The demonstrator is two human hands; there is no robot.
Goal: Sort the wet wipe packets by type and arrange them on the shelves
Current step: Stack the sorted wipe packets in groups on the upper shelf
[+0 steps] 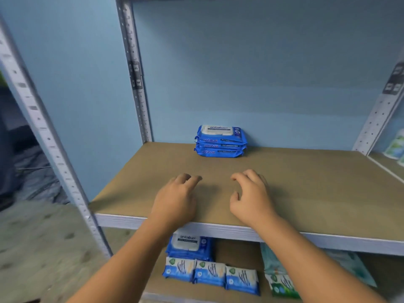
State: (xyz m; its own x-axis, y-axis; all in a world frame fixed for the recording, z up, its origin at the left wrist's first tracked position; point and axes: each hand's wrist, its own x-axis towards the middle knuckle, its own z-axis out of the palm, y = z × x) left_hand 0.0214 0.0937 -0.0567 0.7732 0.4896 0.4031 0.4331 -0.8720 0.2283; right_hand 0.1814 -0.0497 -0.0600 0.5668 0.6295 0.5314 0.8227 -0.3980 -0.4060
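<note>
packets (pixel 220 141) lie stacked, long axis left-right; left hand (pixel 176 199) and right hand (pixel 251 197) loosely curled, empty.

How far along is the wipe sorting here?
Done: a stack of blue antabax packets sits at the back of the upper shelf. In hand: nothing; the left hand and right hand hover empty above it. Left: one more antabax packet, three blue-white packets and green packets on the lower shelf.
</note>
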